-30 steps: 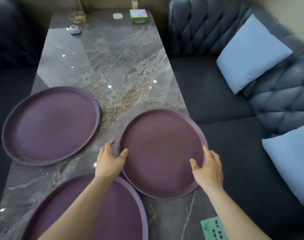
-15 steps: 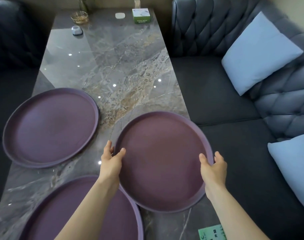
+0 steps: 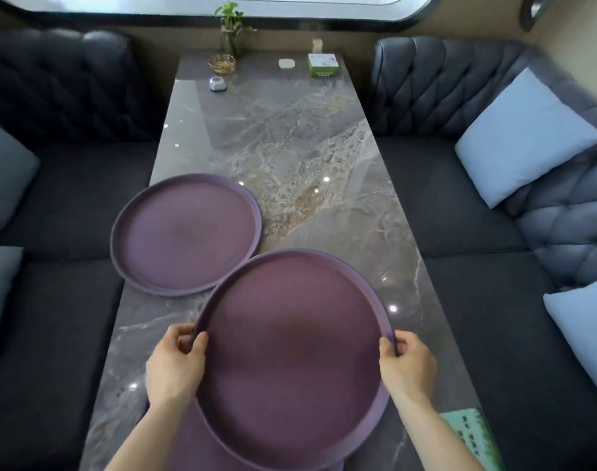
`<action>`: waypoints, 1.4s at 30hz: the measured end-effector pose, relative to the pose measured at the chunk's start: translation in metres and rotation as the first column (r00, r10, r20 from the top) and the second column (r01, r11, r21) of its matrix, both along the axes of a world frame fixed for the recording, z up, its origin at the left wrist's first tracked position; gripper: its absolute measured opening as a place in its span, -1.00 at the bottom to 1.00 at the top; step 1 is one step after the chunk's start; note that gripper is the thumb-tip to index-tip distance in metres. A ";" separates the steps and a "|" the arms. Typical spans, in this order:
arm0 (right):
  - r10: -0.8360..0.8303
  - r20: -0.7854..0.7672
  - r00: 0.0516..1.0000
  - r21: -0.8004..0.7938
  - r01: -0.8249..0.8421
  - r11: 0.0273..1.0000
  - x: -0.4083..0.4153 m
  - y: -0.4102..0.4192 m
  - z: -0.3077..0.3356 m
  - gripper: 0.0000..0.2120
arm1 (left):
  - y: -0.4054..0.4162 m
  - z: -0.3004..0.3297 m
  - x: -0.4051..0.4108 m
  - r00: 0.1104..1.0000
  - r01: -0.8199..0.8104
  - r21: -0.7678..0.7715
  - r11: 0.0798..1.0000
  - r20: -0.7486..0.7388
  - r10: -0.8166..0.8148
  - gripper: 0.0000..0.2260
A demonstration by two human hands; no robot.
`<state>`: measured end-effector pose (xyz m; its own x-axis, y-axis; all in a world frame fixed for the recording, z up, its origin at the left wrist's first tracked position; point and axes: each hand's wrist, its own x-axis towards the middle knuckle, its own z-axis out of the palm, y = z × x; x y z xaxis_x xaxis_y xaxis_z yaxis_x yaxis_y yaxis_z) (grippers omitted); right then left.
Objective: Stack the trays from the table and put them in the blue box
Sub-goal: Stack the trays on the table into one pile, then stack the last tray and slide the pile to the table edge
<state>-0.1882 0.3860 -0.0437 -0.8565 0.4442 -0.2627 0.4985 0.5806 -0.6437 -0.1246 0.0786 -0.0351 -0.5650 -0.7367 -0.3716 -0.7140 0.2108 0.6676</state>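
Observation:
I hold a round purple tray (image 3: 292, 351) above the near part of the marble table (image 3: 290, 137). My left hand (image 3: 174, 367) grips its left rim and my right hand (image 3: 407, 368) grips its right rim. Beneath it, a second purple tray (image 3: 191, 447) peeks out at the near edge, mostly hidden. A third purple tray (image 3: 185, 234) lies flat on the table's left side, its near edge overlapped by the held tray. No blue box is in view.
Dark tufted sofas flank the table, with pale blue cushions (image 3: 525, 137) on the right. At the far end stand a green box (image 3: 323, 64), a glass bowl (image 3: 221, 63), a small white object (image 3: 217, 84) and a plant (image 3: 230, 28). A green card (image 3: 470, 436) lies near right.
Both hands closed on the right tray's rims, lifted it and carried it toward me and left, over the near tray. The camera view tilted up and back.

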 end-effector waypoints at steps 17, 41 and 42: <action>0.008 0.250 0.968 0.202 -0.060 0.978 0.119 -0.088 -0.023 -0.49 | -0.075 -0.032 0.111 0.945 0.287 -0.111 0.951 0.196 -0.262 -0.75; 0.075 0.351 0.933 0.349 -0.205 0.915 0.118 -0.098 -0.020 -0.42 | -0.090 -0.032 0.107 0.890 0.445 -0.180 0.877 0.200 -0.410 -0.82; 0.096 0.337 0.937 0.378 -0.228 0.897 0.119 -0.101 -0.020 -0.41 | -0.091 -0.032 0.106 0.889 0.448 -0.183 0.875 0.199 -0.413 -0.81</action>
